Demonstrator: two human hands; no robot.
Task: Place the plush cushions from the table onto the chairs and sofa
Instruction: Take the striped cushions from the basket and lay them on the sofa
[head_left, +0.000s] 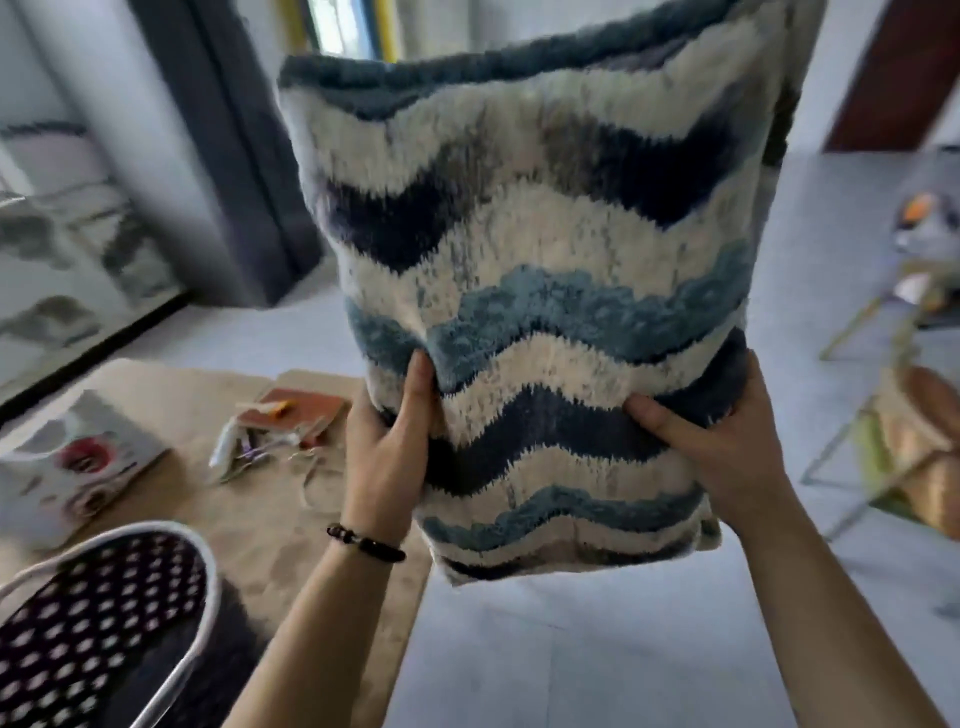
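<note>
A large plush cushion (540, 270) with cream, navy and teal wavy stripes fills the middle of the view, held upright in the air above the floor. My left hand (387, 431) grips its lower left edge and wears a dark bead bracelet at the wrist. My right hand (722, 441) grips its lower right edge, thumb pressed into the front. A second cushion (88, 629), dark with white dots and white piping, lies at the lower left on the table (249, 519).
The tan table also carries a white box (67, 467), an orange booklet (301, 410) and small loose items (244, 447). A metal-framed stand (883, 415) with objects stands at the right. A grey curtain (223, 156) hangs at the back left. Pale floor lies below.
</note>
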